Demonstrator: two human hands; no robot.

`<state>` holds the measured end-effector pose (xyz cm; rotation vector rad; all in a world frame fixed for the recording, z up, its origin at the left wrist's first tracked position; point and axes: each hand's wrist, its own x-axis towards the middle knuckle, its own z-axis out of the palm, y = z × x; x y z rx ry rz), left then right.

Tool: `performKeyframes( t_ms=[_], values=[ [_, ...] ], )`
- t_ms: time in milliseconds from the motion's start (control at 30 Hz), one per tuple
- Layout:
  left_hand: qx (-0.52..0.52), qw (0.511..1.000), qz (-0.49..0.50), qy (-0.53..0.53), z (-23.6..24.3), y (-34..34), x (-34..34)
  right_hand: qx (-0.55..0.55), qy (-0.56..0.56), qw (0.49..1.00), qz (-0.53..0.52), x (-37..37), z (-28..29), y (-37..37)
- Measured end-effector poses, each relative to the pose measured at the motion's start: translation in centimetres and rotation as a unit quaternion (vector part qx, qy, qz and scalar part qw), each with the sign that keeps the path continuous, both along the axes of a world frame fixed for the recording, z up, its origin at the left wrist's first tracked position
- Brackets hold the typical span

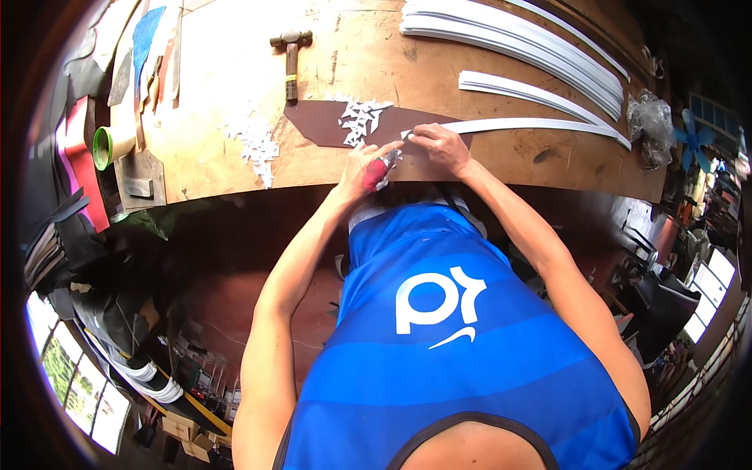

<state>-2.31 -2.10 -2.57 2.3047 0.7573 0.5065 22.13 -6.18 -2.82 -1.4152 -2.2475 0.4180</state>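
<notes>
A long white strip [525, 124] runs over a brown sheet [317, 125] near the bench's front edge. My right hand [442, 147] is closed, pinching the strip close to its left end. Just left of it, my left hand [360, 166] is closed around a small red-and-silver tool [379, 172], whose kind I cannot make out. The left fingertips reach the strip's end. Small white cut pieces [360, 119] lie heaped on the brown sheet, beyond my left hand. A second scatter of white scraps [258, 147] lies farther left on the bare wood.
A hammer [291, 63] lies beyond the brown sheet on the wooden bench [211, 86]. Stacked white strips [509, 43] lie at the far right, near a clear plastic bag [651, 125]. At the left edge are a green-rimmed roll [103, 149] and a wooden block [139, 188].
</notes>
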Motion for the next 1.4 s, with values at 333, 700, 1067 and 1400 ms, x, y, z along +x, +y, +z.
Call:
performKeyframes(
  t_ms=[333,700,1067,1400],
  values=[
    [-0.023,1.0,0.007,-0.014,-0.2,0.1,0.0,0.015,-0.009,1.0,0.001,-0.1,0.3,-0.2],
    [-0.025,0.998,0.04,-0.038,-0.2,-0.7,0.2,0.008,0.004,0.999,0.04,0.6,0.6,0.5],
    [-0.06,0.978,0.178,-0.089,2.3,-3.1,1.2,0.019,0.029,0.995,0.096,1.0,0.7,1.3],
    [-0.172,0.973,0.082,-0.131,1.0,-0.9,0.9,0.008,0.021,0.997,0.078,0.7,0.8,1.0]
  ],
)
